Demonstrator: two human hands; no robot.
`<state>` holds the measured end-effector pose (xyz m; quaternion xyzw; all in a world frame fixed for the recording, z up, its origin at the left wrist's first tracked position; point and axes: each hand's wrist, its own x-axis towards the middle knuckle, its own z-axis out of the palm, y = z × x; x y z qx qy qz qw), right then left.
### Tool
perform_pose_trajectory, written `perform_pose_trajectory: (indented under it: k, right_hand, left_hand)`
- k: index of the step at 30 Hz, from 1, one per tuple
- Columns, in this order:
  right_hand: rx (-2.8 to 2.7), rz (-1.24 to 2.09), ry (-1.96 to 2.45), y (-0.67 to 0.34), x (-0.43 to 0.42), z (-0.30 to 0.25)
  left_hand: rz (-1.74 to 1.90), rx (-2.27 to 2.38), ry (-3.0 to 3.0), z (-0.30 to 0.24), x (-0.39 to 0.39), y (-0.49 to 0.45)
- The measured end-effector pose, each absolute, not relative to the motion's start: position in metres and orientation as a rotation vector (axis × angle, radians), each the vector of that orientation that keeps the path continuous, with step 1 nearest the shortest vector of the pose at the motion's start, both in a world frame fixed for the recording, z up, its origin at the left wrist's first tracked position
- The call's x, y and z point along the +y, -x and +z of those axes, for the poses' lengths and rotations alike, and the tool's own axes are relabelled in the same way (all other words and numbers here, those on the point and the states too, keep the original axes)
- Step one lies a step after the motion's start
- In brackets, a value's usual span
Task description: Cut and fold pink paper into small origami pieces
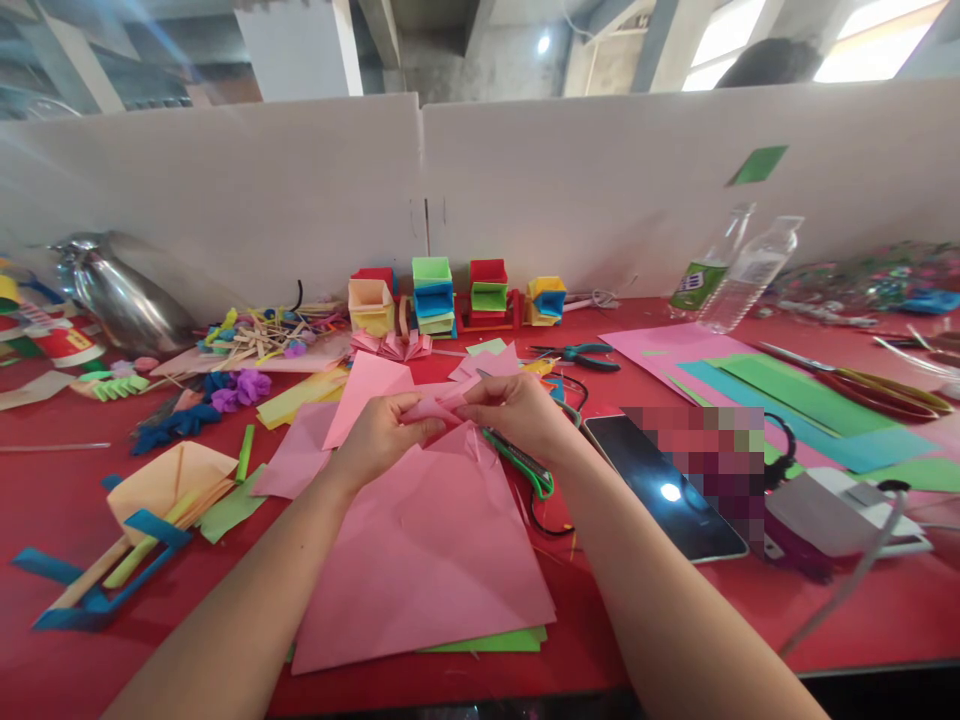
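Red table [840, 615], white partition [600, 190] at 12 o'clock. Left hand [386, 435] and right hand [514, 408]: fingers pinched closed, both gripping folded pink paper [441, 404] near centre. From it: large pink sheet [427, 570], 6 o'clock; green cutter [538, 482], 4 o'clock; folded-paper boxes [433, 298], 12 o'clock.

Two bare forearms [247, 590] are angled inward from the near side; the bare left hand [382, 435] and bare right hand [517, 408] are held close, fingers [487, 388] curled.
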<state>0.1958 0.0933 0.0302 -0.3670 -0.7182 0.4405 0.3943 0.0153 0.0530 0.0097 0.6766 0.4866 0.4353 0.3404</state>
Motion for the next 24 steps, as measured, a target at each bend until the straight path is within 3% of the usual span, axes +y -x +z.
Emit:
perform_pose_trajectory:
  k: [24]
  right_hand:
    - [-1.785,1.096,0.921,-0.1919,0.0893,0.0316]
  left_hand:
    - [1.413,1.424,-1.594,0.005,0.0564,-0.0154]
